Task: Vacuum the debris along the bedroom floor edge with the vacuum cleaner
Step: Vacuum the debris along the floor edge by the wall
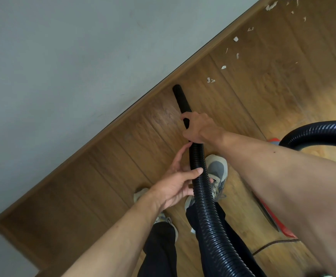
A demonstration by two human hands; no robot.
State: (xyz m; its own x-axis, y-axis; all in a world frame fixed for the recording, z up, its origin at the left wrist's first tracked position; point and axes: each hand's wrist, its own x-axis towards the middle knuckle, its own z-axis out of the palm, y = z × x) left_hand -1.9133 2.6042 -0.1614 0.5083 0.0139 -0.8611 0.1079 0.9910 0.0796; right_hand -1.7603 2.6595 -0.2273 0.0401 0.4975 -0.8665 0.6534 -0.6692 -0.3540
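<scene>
- Right forearm (273,176) is filling the near foreground; right hand (198,128) is clamped around the black nozzle tube (180,100).
- Left hand (175,182) is gripping the ribbed hose (205,196) below it, thumb across the ribs.
- Nozzle tip is sitting near the baseboard (123,116).
- White debris (211,80) is lying scattered further along the floor edge, apart from the tip.

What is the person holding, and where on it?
The vacuum hose: right hand grips where the ribbed hose meets the black nozzle tube; left hand holds the hose just below.
</scene>
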